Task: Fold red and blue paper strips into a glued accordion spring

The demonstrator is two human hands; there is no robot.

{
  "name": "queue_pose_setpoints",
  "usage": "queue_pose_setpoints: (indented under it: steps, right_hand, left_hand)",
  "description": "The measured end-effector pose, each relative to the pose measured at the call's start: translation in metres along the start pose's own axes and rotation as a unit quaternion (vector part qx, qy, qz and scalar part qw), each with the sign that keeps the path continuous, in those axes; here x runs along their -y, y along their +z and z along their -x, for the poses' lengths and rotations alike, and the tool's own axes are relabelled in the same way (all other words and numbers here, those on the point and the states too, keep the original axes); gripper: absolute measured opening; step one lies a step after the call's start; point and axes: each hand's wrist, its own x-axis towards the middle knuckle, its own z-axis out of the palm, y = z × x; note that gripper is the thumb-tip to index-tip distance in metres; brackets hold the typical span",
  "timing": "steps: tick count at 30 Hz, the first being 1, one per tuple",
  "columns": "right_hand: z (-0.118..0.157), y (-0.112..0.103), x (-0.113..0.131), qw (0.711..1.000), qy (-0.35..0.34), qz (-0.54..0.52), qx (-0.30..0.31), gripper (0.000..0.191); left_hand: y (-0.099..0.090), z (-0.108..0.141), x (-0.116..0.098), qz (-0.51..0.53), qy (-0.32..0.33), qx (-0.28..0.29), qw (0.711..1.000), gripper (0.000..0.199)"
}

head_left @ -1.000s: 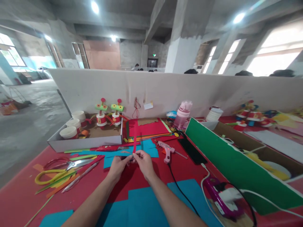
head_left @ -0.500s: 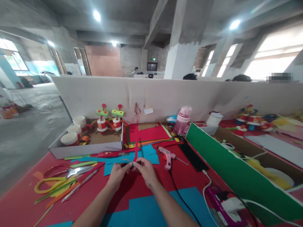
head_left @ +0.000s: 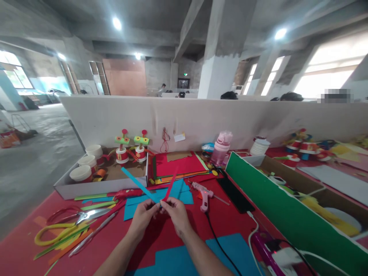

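Forming a V near frame centre, a narrow blue paper strip (head_left: 140, 184) and a narrow red paper strip (head_left: 170, 186) meet, pinched by the left hand (head_left: 144, 215) and right hand (head_left: 176, 215); a pink plastic glue gun (head_left: 204, 200) lies right of centre.

White glare from far-right window (head_left: 330, 63)

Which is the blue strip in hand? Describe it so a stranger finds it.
On the red table, find the left hand and right hand, fingertips together. Held there, the blue strip leans up to the left; its neighbour, the red strip, leans right.
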Motion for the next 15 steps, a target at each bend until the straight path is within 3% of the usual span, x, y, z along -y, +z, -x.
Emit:
queue_pose_setpoints:
  steps: [5,11,15]
  right_hand:
    - [0.000,0.000,-0.001,0.999,-0.030,0.012,-0.016,0.032]
    - [-0.007,-0.012,0.010,0.995,-0.021,0.034,-0.095,0.036]
    - [-0.005,-0.011,0.010,0.998,-0.020,0.042,-0.032,0.040]
  left_hand:
    - [0.001,0.000,0.001,-0.043,0.015,-0.042,0.998,0.035]
    - [0.001,0.002,0.000,-0.054,0.004,0.000,0.999,0.035]
    - [0.000,0.002,-0.001,-0.028,-0.011,-0.002,1.000,0.033]
